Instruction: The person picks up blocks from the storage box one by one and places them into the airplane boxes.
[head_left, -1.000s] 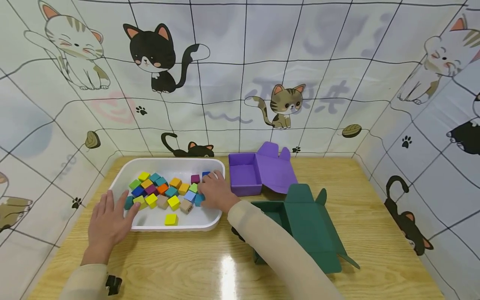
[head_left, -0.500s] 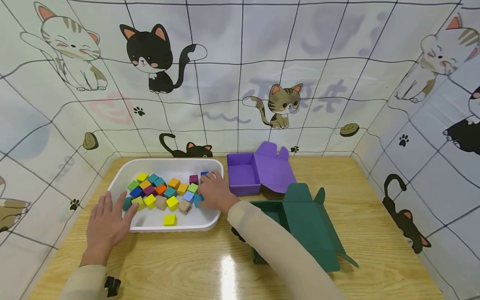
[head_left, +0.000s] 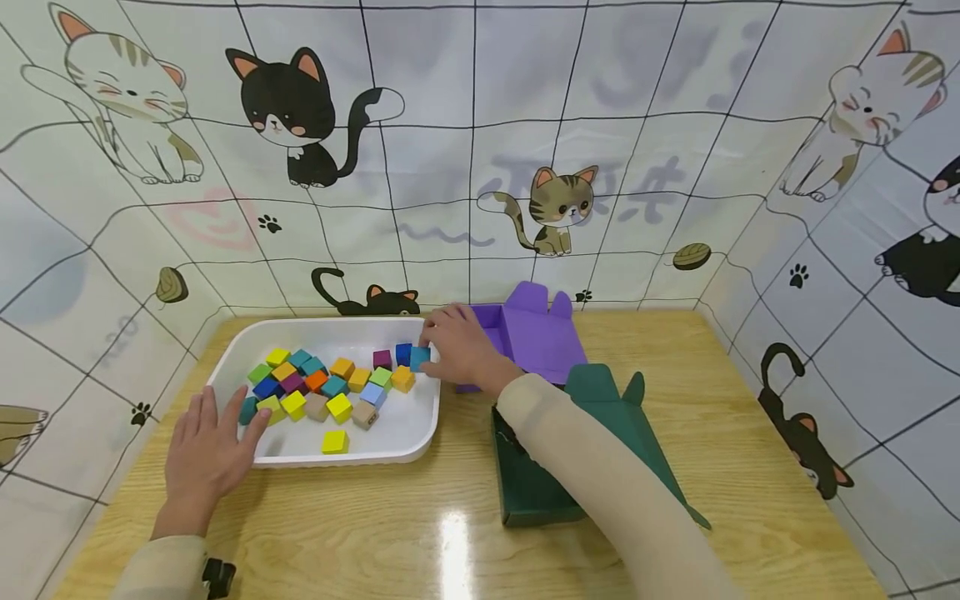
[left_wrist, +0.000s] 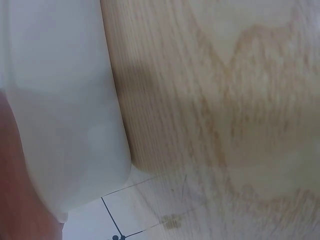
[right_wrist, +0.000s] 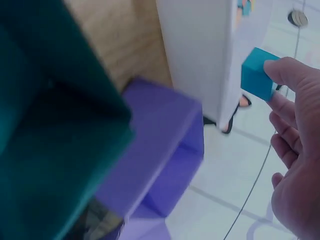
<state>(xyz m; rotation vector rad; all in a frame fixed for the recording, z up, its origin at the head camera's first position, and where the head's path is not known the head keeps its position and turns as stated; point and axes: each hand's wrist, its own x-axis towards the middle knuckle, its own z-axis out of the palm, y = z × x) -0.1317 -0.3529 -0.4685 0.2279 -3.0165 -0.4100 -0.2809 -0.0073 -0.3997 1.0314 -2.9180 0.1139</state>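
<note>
My right hand (head_left: 463, 350) pinches a teal cube (right_wrist: 257, 73) between thumb and fingertips. In the head view it is above the right rim of the white tray (head_left: 367, 446), beside the purple box (right_wrist: 155, 145). My left hand (head_left: 208, 450) lies at the tray's left front corner, its fingers straight and the thumb over the rim. Inside the tray lie several coloured cubes, among them a yellow cube (head_left: 335, 442) near the front, an orange cube (head_left: 402, 379) and a dark blue cube (head_left: 403, 354) on the right.
The purple box stands behind a dark green box (head_left: 540, 492); both have their lids (head_left: 543, 337) folded out to the right. My right forearm passes over the green box. A cat-patterned sheet (head_left: 420, 167) surrounds the wooden table (head_left: 360, 533) at the back and sides.
My right hand has lifted the teal cube from the tray's right side and moved it back and right, towards the purple box. The orange cube now shows. The left hand keeps its place.
</note>
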